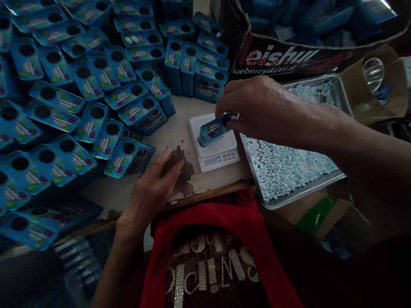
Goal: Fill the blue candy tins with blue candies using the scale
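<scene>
Worn bench (175, 128) bore a scale (227, 145) and its tin (212, 131); right hand (257, 102), two o'clock, overlapped the tin, grip unclear; left hand (154, 182), eight o'clock, rested, fingers apart.

A small blue tin (211, 131), lettered CARAMELO MACIZO, is sitting on a white scale (205, 149), its printed top facing up and its dark round opening showing only partly at one end. The scale is lying flat on the table (180, 111), its display (212, 161) showing digits beside buttons (229, 156).

dim light, worn, chipped table (178, 122)
</scene>
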{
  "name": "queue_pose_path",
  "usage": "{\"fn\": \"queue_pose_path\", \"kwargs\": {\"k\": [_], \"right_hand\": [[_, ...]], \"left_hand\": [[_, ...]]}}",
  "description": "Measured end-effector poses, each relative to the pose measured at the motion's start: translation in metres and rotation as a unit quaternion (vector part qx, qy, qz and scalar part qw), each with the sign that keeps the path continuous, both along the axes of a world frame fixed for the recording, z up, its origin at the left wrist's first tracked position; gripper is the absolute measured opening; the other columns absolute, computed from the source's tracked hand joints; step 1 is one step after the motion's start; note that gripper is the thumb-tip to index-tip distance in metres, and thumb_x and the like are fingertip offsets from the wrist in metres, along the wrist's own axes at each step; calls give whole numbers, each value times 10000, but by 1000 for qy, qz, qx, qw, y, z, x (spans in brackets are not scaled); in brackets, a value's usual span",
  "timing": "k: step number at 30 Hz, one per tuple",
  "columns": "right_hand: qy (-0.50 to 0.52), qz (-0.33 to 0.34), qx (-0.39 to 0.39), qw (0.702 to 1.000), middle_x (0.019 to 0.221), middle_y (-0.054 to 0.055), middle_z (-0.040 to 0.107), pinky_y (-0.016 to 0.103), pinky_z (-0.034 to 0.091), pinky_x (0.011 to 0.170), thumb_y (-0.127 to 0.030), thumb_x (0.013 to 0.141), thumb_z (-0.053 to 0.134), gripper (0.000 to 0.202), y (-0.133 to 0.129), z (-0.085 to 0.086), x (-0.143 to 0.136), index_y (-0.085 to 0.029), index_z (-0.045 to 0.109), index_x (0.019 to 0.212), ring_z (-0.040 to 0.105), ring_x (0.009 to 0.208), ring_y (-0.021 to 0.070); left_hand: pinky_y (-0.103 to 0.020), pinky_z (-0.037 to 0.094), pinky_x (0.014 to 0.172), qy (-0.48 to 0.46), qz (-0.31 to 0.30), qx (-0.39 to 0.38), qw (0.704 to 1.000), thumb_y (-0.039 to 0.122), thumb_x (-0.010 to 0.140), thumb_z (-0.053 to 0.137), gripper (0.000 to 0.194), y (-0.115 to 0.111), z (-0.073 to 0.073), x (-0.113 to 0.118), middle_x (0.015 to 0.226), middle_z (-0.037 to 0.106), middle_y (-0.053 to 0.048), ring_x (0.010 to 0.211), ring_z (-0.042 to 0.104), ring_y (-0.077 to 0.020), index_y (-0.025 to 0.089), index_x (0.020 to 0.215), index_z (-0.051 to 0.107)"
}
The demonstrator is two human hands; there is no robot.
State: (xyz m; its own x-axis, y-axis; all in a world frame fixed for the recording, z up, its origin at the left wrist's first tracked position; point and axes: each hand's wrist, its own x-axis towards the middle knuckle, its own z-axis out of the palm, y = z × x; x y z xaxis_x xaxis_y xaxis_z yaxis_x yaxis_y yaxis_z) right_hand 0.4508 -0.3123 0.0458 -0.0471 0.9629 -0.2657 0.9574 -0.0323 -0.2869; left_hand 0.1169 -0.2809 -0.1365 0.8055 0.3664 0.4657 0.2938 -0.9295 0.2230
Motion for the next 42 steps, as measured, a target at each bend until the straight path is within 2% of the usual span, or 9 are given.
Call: {"fn": "queue_pose_path", "kwargs": {"k": [11, 14, 18, 22, 28, 31, 34, 38, 42], "right_hand": [[-121, -99, 55, 986, 1185, 146, 893, 562, 603, 1151, -222, 1108, 743, 196, -24, -1, 32, -212, 931, 1159, 817, 1178, 412], [-130, -141, -13, 981, 1277, 197, 881, 619, 635, 1093, -399, 1125, 783, 309, -76, -45, 85, -188, 913, 1309, 802, 1214, 465], [-87, -127, -55, 987, 1900, 333, 472, 792, 477, 1323, -868, 1020, 819, 1136, -164, -126, 122, -147, 545, 1855, 425, 1747, 627], [-101, -113, 6, 988, 1676, 307, 682, 734, 507, 1274, -779, 1198, 443, 749, -205, -159, 109, -233, 790, 1576, 587, 1607, 574], [92, -253, 93, 959, 890, 111, 761, 471, 531, 764, -673, 1113, 625, 432, -177, -140, 93, -315, 767, 918, 713, 838, 359], [326, -408, 173, 835, 752, 41, 633, 426, 463, 678, -700, 1008, 764, 419, -158, -139, 101, -324, 704, 833, 582, 704, 283], [501, -402, 189, 743, 651, 22, 466, 451, 449, 681, -790, 899, 817, 554, -148, -149, 117, -352, 533, 712, 563, 729, 303], [498, -374, 113, 774, 684, -14, 401, 389, 287, 632, -763, 866, 757, 641, -148, -161, 141, -325, 312, 726, 310, 638, 220], [400, -341, 114, 843, 743, -11, 467, 385, 266, 633, -870, 1007, 468, 586, -132, -152, 141, -333, 403, 781, 240, 641, 217]], "left_hand": [[-509, 815, 1029, 24, -5, 0, 1000, 101, 1136, 834, 409, 2, 6, 4, 1674, 756, -202, 1310, 899, -420, 237, 1517, 774], [-498, 789, 1101, 34, 28, -22, 999, 132, 1143, 838, 470, 2, 8, -1, 1696, 759, -111, 1365, 880, -392, 335, 1562, 771], [-481, 773, 1111, 59, 58, -1, 997, 198, 1208, 770, 348, 3, 15, 0, 1637, 792, -115, 1352, 882, -356, 298, 1541, 769], [-468, 762, 1133, 24, 87, 23, 996, 251, 1202, 801, 271, 8, 28, 18, 1554, 819, -129, 1324, 876, -332, 228, 1471, 786], [-544, 641, 1344, -4, 152, -58, 987, 254, 1159, 808, 380, 1, 47, 46, 1601, 778, -114, 1515, 765, -356, 277, 1537, 773], [-519, 644, 1334, -20, 126, -79, 989, 220, 1137, 831, 389, -9, 48, 51, 1576, 788, -118, 1488, 774, -342, 261, 1520, 777], [-475, 676, 1281, -25, 124, -89, 988, 187, 1132, 818, 361, -17, 42, 49, 1534, 806, -122, 1426, 805, -316, 247, 1486, 789], [-492, 680, 1274, -23, 128, -95, 987, 195, 1134, 801, 327, -21, 33, 45, 1508, 817, -126, 1412, 814, -331, 228, 1459, 810], [-510, 665, 1301, 0, 137, -125, 983, 195, 1133, 791, 325, -16, 28, 44, 1529, 807, -128, 1448, 796, -341, 229, 1454, 822]]}}
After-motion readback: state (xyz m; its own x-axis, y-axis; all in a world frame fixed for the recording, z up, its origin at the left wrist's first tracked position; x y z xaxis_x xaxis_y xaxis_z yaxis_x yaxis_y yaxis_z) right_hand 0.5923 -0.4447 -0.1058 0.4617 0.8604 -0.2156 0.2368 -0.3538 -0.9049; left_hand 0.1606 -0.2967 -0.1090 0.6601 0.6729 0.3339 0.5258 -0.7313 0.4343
